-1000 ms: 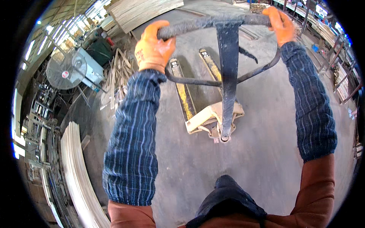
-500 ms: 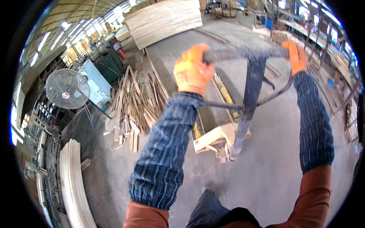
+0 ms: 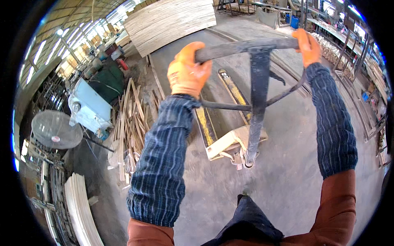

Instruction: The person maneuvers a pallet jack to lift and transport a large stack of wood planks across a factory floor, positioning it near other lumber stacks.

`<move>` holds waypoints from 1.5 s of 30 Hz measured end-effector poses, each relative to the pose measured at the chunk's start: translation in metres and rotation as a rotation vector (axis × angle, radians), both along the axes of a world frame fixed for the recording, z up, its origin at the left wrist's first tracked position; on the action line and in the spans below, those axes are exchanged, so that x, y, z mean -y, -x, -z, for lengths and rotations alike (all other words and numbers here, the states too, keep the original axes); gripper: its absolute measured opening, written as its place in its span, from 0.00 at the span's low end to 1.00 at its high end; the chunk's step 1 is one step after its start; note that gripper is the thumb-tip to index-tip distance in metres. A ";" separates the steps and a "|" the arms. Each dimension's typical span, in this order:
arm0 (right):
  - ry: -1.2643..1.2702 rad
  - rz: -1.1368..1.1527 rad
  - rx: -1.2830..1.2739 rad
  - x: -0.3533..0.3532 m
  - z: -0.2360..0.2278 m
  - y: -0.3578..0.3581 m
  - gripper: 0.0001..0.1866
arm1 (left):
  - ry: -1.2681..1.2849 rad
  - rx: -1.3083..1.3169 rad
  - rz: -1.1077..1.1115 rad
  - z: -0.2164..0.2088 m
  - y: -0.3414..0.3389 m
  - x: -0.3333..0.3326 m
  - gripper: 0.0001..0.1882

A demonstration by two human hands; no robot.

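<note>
In front of me stands a pallet jack [image 3: 234,141] with a worn cream body and two yellow forks pointing away over the floor. Its dark metal handle [image 3: 259,78] rises toward me and ends in a wide crossbar. My left hand [image 3: 188,69], in an orange glove, is closed around the bar's left end. At the right end, my right hand [image 3: 308,48], gloved the same way, has its fingers closed over the bar. A small black lever [image 3: 277,78] sticks out from the handle below the bar. No load lies on the visible fork parts.
A big stack of pale boards [image 3: 172,22] stands beyond the forks. Loose wood strips [image 3: 133,119] lie in a heap at the left, near a standing fan [image 3: 57,129] and a light-blue cabinet [image 3: 92,104]. Long pale slats [image 3: 80,205] lie lower left. Metal rails [image 3: 355,102] run along the right.
My hands and the crossbar have shifted up and left in view, both still gripping. More of the forks shows beside the handle. The fan and wood heap sit farther left and lower.
</note>
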State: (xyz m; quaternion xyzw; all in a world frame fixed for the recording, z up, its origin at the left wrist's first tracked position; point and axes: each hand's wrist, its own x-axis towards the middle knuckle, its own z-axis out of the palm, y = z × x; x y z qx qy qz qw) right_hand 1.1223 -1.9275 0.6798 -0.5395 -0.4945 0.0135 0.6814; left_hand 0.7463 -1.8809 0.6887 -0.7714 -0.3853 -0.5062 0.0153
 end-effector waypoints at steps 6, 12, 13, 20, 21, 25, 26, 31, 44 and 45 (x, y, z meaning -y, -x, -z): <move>0.105 -0.053 0.048 -0.093 0.003 0.013 0.29 | 0.002 -0.021 -0.069 0.000 0.020 -0.093 0.22; 0.011 0.025 0.216 -0.127 0.004 0.004 0.29 | -0.163 -0.025 -0.067 -0.001 0.018 -0.149 0.20; -0.020 0.023 0.158 -0.133 -0.006 0.008 0.24 | -0.179 -0.011 -0.080 -0.007 0.014 -0.159 0.20; -0.131 -0.043 0.007 -0.240 -0.016 -0.022 0.21 | -0.143 -0.082 -0.141 -0.030 -0.015 -0.225 0.21; -0.108 -0.062 -0.047 -0.251 -0.012 -0.033 0.21 | -0.108 -0.068 -0.112 -0.023 -0.022 -0.228 0.21; -0.047 -0.113 -0.194 -0.298 0.018 -0.055 0.22 | -0.038 -0.062 -0.115 -0.013 -0.034 -0.242 0.22; -0.040 -0.121 -0.196 -0.313 0.019 -0.049 0.22 | -0.010 -0.069 -0.110 -0.017 -0.031 -0.248 0.22; -0.082 -0.282 -0.174 -0.382 -0.015 -0.009 0.22 | -0.243 0.024 -0.028 -0.019 -0.002 -0.299 0.19; -0.024 -0.134 0.139 -0.529 -0.006 0.080 0.31 | -0.085 0.098 -0.302 -0.004 0.093 -0.491 0.16; -0.029 -0.225 0.025 -0.534 -0.013 0.081 0.31 | -0.069 0.107 -0.311 -0.011 0.095 -0.512 0.16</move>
